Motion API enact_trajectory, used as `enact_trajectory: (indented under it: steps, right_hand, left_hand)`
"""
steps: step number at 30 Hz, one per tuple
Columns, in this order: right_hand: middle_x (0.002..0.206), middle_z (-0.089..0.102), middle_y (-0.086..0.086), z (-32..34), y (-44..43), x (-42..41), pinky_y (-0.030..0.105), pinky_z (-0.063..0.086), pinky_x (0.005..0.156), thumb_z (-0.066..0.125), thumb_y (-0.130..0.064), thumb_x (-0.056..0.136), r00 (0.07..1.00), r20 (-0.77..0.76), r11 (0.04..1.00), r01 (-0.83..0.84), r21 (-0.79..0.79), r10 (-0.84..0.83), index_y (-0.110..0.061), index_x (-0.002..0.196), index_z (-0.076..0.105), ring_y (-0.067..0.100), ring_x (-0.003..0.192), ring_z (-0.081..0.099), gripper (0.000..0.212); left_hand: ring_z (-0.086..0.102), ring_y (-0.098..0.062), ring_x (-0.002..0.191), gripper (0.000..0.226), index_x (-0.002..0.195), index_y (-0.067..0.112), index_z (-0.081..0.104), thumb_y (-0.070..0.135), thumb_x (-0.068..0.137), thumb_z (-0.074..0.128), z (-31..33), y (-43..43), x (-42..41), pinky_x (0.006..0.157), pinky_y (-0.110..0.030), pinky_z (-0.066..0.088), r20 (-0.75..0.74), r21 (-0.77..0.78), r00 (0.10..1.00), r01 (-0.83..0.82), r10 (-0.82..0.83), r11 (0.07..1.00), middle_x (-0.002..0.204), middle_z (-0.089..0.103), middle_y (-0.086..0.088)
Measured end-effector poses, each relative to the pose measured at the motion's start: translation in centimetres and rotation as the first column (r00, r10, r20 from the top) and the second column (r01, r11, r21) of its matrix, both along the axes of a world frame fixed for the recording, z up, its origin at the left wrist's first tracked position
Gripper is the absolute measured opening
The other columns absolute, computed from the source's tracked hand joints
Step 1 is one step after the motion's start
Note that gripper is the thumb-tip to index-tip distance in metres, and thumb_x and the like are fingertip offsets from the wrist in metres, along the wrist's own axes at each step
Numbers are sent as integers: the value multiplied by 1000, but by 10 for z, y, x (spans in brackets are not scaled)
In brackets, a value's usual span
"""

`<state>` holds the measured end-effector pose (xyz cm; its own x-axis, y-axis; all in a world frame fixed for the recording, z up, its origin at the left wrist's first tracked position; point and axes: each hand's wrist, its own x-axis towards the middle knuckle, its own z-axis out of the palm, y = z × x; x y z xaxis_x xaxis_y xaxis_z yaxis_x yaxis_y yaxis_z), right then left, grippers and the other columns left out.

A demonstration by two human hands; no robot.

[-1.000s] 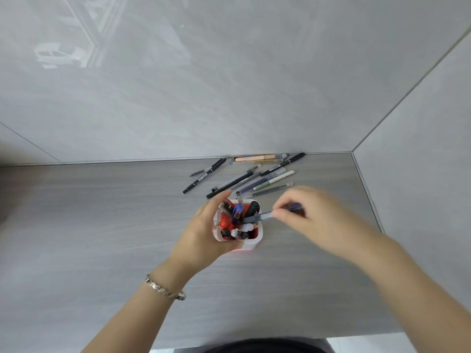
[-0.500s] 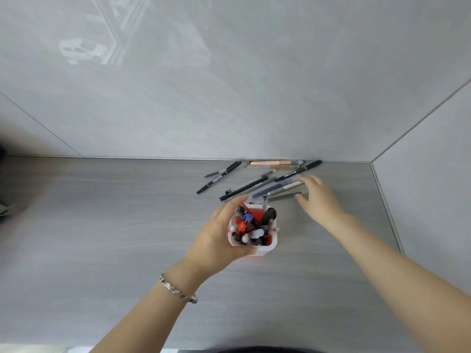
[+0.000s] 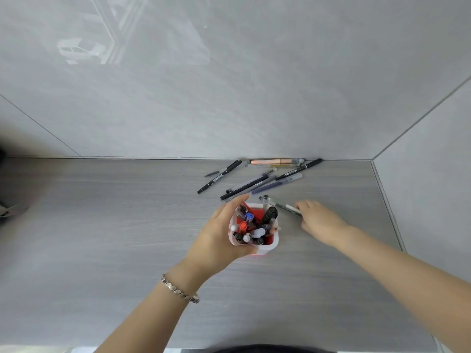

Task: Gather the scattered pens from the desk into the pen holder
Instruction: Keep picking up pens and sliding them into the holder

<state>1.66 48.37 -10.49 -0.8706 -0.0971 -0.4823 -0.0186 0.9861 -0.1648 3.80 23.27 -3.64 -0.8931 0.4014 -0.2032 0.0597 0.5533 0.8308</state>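
A white pen holder (image 3: 272,244) with a red inside stands on the grey desk, packed with several pens. My left hand (image 3: 219,235) wraps around its left side. Just right of the holder, my right hand (image 3: 318,220) is closed on a dark green pen (image 3: 283,206) whose tip points left toward the holder's rim. Several loose pens lie behind the holder near the wall: a black marker (image 3: 219,180), a long black pen (image 3: 246,187), a blue-grey pen (image 3: 276,184), another black pen (image 3: 299,168) and an orange pen (image 3: 275,161).
The grey desk (image 3: 102,225) meets a glossy grey wall at the back and a side wall (image 3: 428,200) at the right. A dark blurred object (image 3: 7,210) sits at the far left edge. A metal bracelet (image 3: 179,290) circles my left wrist.
My right hand dropped one pen into the holder, reached back to the loose pens, and now has pulled a dark green pen toward the holder. My left hand has stayed on the holder.
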Motion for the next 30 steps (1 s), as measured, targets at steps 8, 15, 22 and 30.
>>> enact_trajectory:
  steps: [8, 15, 22, 30]
  right_hand:
    - [78, 58, -11, 68, -7, 44, 23, 40, 67, 40, -28, 94, 892, -61, 764, 346, -545, -448, -20, 123, 50, 8, 75, 55, 32]
    - [84, 72, -6, 182, -18, 53, 33, 49, 74, 47, -42, 88, 973, -50, 923, 197, -330, -226, -42, 97, 66, 14, 79, 62, 21]
    - [84, 36, 8, 141, -85, 21, 33, 32, 64, 48, -28, 91, 987, -148, 997, 48, -57, -56, -5, 94, 62, 32, 77, 48, 27]
    - [86, 44, 4, 140, -84, 36, 33, 40, 63, 48, -25, 89, 967, -241, 994, 65, -90, -85, -13, 87, 68, 34, 84, 58, 23]
  left_hand:
    - [38, 5, 111, 90, 116, 60, 21, 18, 64, 81, -2, -2, 0, 79, 10, 28, 11, 19, 1000, 3, -3, 1000, 122, 41, 20]
    - [41, 12, 105, 92, 116, 62, 22, 18, 62, 82, -4, -2, 0, 85, -3, 33, 10, 30, 1000, 2, -2, 1000, 121, 43, 20]
    - [41, 11, 107, 88, 113, 62, 27, 16, 62, 82, -4, -2, 2, 101, -29, 42, 71, 69, 997, -33, 28, 997, 117, 41, 30]
    - [34, 5, 120, 101, 121, 62, 14, 13, 64, 82, -9, -3, 4, 94, -18, 37, 89, 91, 995, -43, 35, 995, 128, 39, 24]
